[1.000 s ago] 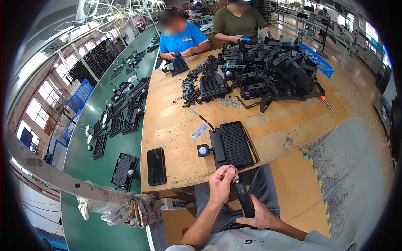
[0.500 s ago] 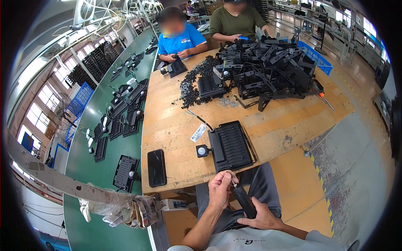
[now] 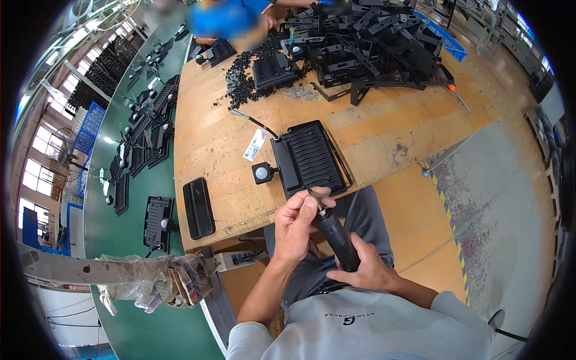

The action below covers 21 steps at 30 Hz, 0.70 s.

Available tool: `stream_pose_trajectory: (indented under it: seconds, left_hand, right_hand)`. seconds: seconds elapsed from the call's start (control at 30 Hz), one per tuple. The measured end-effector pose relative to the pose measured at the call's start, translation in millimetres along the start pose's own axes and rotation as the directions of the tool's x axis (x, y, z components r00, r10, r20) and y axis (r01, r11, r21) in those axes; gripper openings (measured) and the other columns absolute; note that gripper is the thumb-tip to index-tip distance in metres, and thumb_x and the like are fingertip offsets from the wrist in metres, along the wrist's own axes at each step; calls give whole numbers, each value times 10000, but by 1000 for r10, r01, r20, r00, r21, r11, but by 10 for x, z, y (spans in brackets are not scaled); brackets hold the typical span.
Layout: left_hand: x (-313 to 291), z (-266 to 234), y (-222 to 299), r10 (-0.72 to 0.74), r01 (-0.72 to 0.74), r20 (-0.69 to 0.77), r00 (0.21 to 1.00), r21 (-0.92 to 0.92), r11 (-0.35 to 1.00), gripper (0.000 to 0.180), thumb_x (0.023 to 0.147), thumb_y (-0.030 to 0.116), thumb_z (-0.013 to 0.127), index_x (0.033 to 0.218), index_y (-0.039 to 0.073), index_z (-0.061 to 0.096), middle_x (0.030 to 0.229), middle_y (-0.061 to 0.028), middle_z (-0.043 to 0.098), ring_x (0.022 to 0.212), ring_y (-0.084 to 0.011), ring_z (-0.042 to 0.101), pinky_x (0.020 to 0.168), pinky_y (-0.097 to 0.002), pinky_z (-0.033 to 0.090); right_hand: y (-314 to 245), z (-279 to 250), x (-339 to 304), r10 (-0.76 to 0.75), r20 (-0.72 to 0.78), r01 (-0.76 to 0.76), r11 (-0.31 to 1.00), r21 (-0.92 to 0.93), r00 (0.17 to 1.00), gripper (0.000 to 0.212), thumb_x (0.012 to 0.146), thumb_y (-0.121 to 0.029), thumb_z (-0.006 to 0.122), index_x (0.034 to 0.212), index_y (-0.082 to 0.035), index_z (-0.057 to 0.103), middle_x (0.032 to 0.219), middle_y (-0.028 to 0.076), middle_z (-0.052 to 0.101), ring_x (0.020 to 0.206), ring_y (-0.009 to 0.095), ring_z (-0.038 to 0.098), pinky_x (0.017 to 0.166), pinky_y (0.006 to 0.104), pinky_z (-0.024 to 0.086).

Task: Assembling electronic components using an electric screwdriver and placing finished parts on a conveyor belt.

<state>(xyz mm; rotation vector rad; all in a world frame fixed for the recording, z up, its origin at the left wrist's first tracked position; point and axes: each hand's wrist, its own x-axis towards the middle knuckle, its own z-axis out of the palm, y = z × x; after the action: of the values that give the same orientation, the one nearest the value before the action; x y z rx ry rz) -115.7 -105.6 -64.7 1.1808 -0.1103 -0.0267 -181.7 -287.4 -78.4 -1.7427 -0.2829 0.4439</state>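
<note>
My right hand (image 3: 371,267) is wrapped round the black cylindrical body of a power screwdriver (image 3: 338,238), held tilted over my lap just off the table's near edge. At its metal tip, my left hand (image 3: 293,227) has thumb and fingers pinched together. Whatever small piece sits between those fingertips is too small to make out. Just beyond my hands a black finned floodlight (image 3: 312,157) lies back up on the table, its near edge partly behind my fingers. A square motion sensor (image 3: 262,173) with a white dome sticks out on its left, and a cable with bare coloured wires (image 3: 245,115) leads from its far corner.
A black phone (image 3: 198,207) lies left on the wooden table (image 3: 225,147). Farther off are heaped black brackets (image 3: 378,51), small black parts (image 3: 239,78), another floodlight (image 3: 274,72) and an orange-handled screwdriver (image 3: 459,96). More floodlights line the green bench (image 3: 129,234). A co-worker sits opposite.
The view has tipped downward, so the table and hands appear higher and farther left. My hands keep the same grip, left fingers still at the screwdriver's tip.
</note>
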Motion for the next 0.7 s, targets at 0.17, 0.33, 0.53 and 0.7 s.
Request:
stream_pose_trajectory:
  seconds: [0.17,0.33,0.53,0.7]
  left_hand:
    - [297,-525,485,711,-530,-17,703,654,540,140,983,42,585,1075,-14,676,906,-71,678,770,-116,591,698,-277,497]
    - [609,-384,1107,766,-577,227,602,787,219,112,874,-104,661,963,-41,687,832,-101,678,719,-132,584,641,-246,461]
    - [1977,-141,554,162,-457,459,873,888,-53,90,841,34,636,895,17,706,872,-194,695,841,-399,669,746,-470,512]
    - [2875,-549,40,135,-315,350,927,922,-224,125,798,62,657,891,48,740,823,-192,712,835,-388,696,762,-457,546]
  right_hand:
    - [-23,-75,27,-57,-42,62,986,153,998,529,782,-163,876,1137,-39,504,823,19,618,714,92,590,649,269,487]
    - [3,-221,5,-10,-49,18,988,152,999,572,801,-133,855,1218,-20,481,824,9,597,755,88,586,685,262,478]
    - [167,-251,-24,68,-66,-54,979,195,995,589,798,-183,859,1250,-12,523,815,10,595,752,94,590,696,283,505]
    - [255,-285,-48,81,-61,-68,978,199,995,599,795,-189,861,1253,-7,520,804,27,603,728,103,595,671,294,505]
